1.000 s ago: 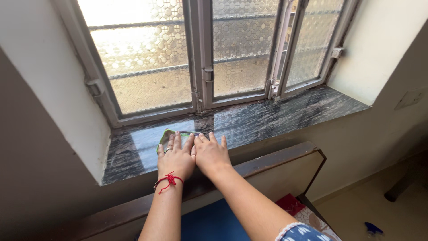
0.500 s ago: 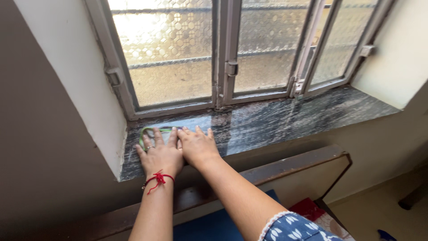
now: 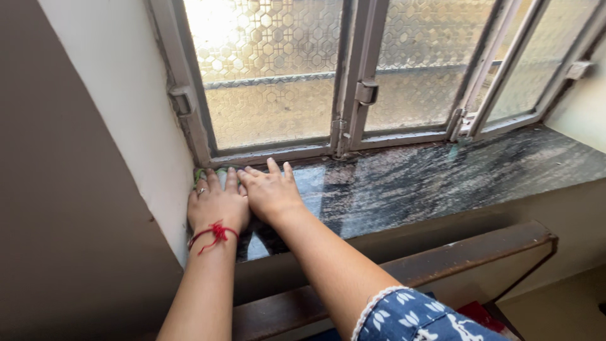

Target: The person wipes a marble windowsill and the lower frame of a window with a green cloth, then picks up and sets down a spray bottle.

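My left hand [image 3: 216,203] and my right hand [image 3: 270,189] lie flat, side by side, pressing on a green-edged cloth [image 3: 201,173] at the far left end of the dark marble window sill [image 3: 442,180]. Only a sliver of the cloth shows past the fingertips of my left hand, close to the window frame. A red thread is tied round my left wrist, and a ring is on one finger. My right arm has a blue patterned sleeve.
The white side wall [image 3: 126,113] of the window recess stands right beside my left hand. Behind the sill are patterned frosted panes in a grey metal window frame [image 3: 353,82] with latches. A brown wooden headboard [image 3: 404,271] runs below the sill.
Both hands have slid the cloth leftward and back along the sill, from its left-middle part into the corner by the side wall and frame. The camera has followed them to the left.
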